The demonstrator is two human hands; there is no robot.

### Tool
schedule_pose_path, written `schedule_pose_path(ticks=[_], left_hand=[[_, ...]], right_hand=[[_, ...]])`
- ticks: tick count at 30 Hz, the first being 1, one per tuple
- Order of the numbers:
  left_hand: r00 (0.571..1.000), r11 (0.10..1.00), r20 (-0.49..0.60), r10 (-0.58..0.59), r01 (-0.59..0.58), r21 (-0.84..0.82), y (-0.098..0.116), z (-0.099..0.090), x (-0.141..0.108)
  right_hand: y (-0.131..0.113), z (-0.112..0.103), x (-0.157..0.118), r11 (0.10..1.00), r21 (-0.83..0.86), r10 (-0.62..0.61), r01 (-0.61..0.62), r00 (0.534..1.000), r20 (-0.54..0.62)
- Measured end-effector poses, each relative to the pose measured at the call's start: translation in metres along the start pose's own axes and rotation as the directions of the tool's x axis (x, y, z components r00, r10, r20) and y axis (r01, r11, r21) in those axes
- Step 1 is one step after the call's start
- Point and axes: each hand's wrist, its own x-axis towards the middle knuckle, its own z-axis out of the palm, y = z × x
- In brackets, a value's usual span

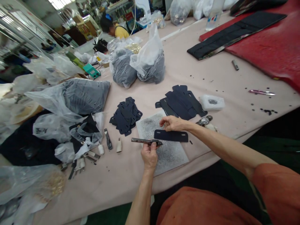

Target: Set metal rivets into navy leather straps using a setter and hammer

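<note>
My left hand [149,156] is shut around a slim steel hand tool [145,141], which lies across the fingers with its tip pointing right. My right hand [172,123] rests its fingertips on the upper edge of a flat black strip [171,136] with rounded corners. That strip lies on a grey speckled mat [170,157]. Beyond the mat lie two loose piles of similar black cut pieces, one [125,116] to the left and one [180,101] to the right.
A pink-covered table [222,76] holds plastic bags of dark pieces [122,67], a white foam block [212,102] and small tools. A red mat [264,47] lies at the far right. A co-worker in a yellow top [122,32] sits beyond the table.
</note>
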Motion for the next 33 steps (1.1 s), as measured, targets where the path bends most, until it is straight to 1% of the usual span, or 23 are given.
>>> schedule_pose_path(ticks=[3, 6, 8, 9, 11, 12, 14, 16, 18, 20, 22, 23, 25, 27, 29, 30, 32, 33], left_hand=[[1.000, 1.000, -0.006, -0.026, 0.026, 0.009, 0.003, -0.001, -0.002], [0.999, 0.999, 0.009, -0.035, 0.035, -0.022, 0.004, -0.002, -0.006], [0.999, 0.999, 0.017, -0.028, 0.029, -0.042, 0.003, -0.002, -0.008], [1.000, 0.998, 0.018, -0.023, 0.024, -0.050, 0.002, -0.002, -0.008], [1.000, 0.998, 0.014, -0.009, 0.010, -0.057, 0.000, -0.001, -0.009], [1.000, 0.998, 0.009, -0.002, 0.002, -0.056, 0.000, -0.001, -0.009], [1.000, 0.998, -0.002, 0.007, -0.007, -0.061, -0.001, 0.000, -0.009], [1.000, 0.997, -0.008, 0.015, -0.015, -0.072, -0.003, 0.000, -0.010], [1.000, 0.997, -0.011, 0.025, -0.026, -0.067, -0.004, 0.000, -0.010], [0.999, 0.998, -0.011, 0.037, -0.038, -0.043, -0.005, -0.001, -0.009], [0.999, 0.999, -0.006, 0.044, -0.044, -0.025, -0.003, -0.002, -0.008], [0.999, 0.999, -0.001, 0.045, -0.045, -0.017, -0.002, -0.003, -0.007], [0.999, 0.999, 0.005, 0.043, -0.043, -0.001, 0.001, -0.004, -0.007], [0.999, 0.999, 0.014, 0.037, -0.037, 0.003, 0.003, -0.005, -0.006], [0.999, 1.000, 0.020, 0.026, -0.025, -0.016, 0.001, -0.006, -0.003], [1.000, 0.999, 0.024, 0.020, -0.019, -0.027, -0.001, -0.007, -0.002], [0.999, 0.999, 0.034, 0.015, -0.013, -0.049, -0.006, -0.007, 0.000], [0.999, 0.998, 0.039, 0.015, -0.012, -0.057, -0.008, -0.007, 0.000]], right_hand=[[-0.006, 0.007, -0.003, 0.986, -0.161, 0.041, -0.042, 0.999, -0.010], [-0.008, 0.015, -0.003, 0.954, -0.292, 0.067, -0.063, 0.998, 0.006], [-0.007, 0.015, 0.005, 0.948, -0.309, 0.072, -0.074, 0.997, -0.015], [-0.008, 0.013, 0.012, 0.954, -0.288, 0.070, -0.078, 0.997, -0.040], [-0.016, 0.009, 0.030, 0.976, -0.201, 0.065, -0.086, 0.992, -0.108], [-0.023, 0.009, 0.042, 0.986, -0.141, 0.064, -0.085, 0.987, -0.147], [-0.045, 0.013, 0.068, 0.997, -0.032, 0.067, -0.075, 0.974, -0.216], [-0.073, 0.023, 0.100, 0.998, 0.017, 0.057, -0.054, 0.964, -0.260], [-0.100, 0.036, 0.135, 1.000, 0.008, 0.024, -0.023, 0.957, -0.290], [-0.121, 0.047, 0.167, 1.000, -0.030, -0.018, 0.009, 0.943, -0.331], [-0.131, 0.050, 0.189, 0.995, -0.093, -0.053, 0.018, 0.923, -0.382], [-0.131, 0.048, 0.194, 0.991, -0.136, -0.067, 0.013, 0.914, -0.400], [-0.121, 0.033, 0.191, 0.970, -0.240, -0.086, -0.019, 0.903, -0.420], [-0.101, 0.008, 0.170, 0.932, -0.352, -0.077, -0.090, 0.898, -0.433], [-0.078, -0.021, 0.136, 0.870, -0.448, -0.034, -0.204, 0.883, -0.469], [-0.066, -0.035, 0.116, 0.832, -0.484, -0.005, -0.272, 0.867, -0.498], [-0.044, -0.057, 0.076, 0.748, -0.524, 0.053, -0.408, 0.823, -0.566], [-0.035, -0.064, 0.059, 0.708, -0.531, 0.078, -0.466, 0.799, -0.597]])
